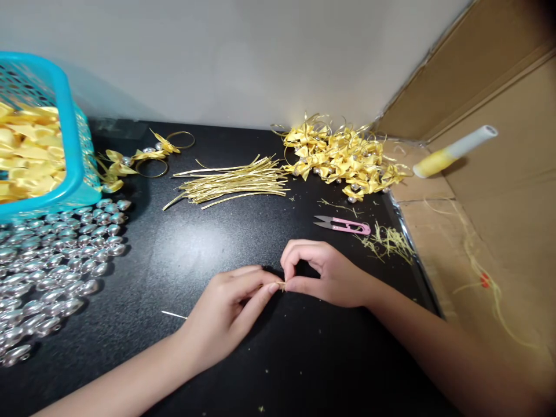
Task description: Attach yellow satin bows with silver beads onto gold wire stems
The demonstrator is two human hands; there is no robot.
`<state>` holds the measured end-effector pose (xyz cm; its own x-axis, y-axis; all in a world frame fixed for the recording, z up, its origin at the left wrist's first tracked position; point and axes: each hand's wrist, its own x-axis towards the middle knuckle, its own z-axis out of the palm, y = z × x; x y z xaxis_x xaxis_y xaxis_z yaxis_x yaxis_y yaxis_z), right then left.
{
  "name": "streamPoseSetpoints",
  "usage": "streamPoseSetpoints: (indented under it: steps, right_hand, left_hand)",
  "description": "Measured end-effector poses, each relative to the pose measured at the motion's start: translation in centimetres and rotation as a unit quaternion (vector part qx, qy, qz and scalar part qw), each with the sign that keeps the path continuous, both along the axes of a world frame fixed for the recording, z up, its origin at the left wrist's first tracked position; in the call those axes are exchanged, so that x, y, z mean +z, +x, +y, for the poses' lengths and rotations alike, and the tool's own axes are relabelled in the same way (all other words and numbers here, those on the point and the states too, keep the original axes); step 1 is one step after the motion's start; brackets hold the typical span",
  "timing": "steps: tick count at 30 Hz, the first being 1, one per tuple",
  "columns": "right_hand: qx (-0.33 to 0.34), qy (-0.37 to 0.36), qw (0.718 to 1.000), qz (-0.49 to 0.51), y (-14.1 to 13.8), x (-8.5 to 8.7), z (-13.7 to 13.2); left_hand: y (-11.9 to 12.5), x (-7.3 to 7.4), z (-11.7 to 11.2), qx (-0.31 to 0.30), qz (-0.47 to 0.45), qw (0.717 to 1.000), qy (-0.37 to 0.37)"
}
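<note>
My left hand (234, 301) is closed in a pinch on a thin gold cord (281, 285), low over the black table. Facing it, my right hand (324, 273) pinches the same small bit of cord between thumb and forefinger. Most of the cord is hidden by my fingers. A pale thin strand (174, 314) pokes out to the left, behind my left wrist; whether it belongs to the cord, I cannot tell. Pink thread snips (345, 225) lie just beyond my right hand, blades pointing left. Farther back is a loose bundle of cut gold cords (234, 182).
A blue basket (72, 145) of yellow bows stands at left, behind rows of silver beads (56, 260). Finished bow ornaments (339, 153) are heaped at back right; several others (139, 156) lie near the basket. Cord scraps (388, 242), cardboard (490, 127) and a tube (454, 152) are at right.
</note>
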<state>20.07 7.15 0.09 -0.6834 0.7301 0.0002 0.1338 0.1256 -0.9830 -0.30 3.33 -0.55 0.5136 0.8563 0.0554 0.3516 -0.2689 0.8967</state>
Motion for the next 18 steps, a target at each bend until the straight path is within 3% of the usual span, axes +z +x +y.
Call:
streamPoseSetpoints:
  steps: [10, 18]
  right_hand:
    - [-0.023, -0.031, 0.999, 0.035, 0.2, -0.3, -0.1]
    - [-0.125, 0.112, 0.986, -0.003, -1.2, -0.2, -1.6]
  left_hand:
    - [0.0, 0.0, 0.0, 0.011, -0.011, 1.000, -0.005]
    - [0.1, 0.1, 0.0, 0.010, 0.004, 1.000, -0.004]
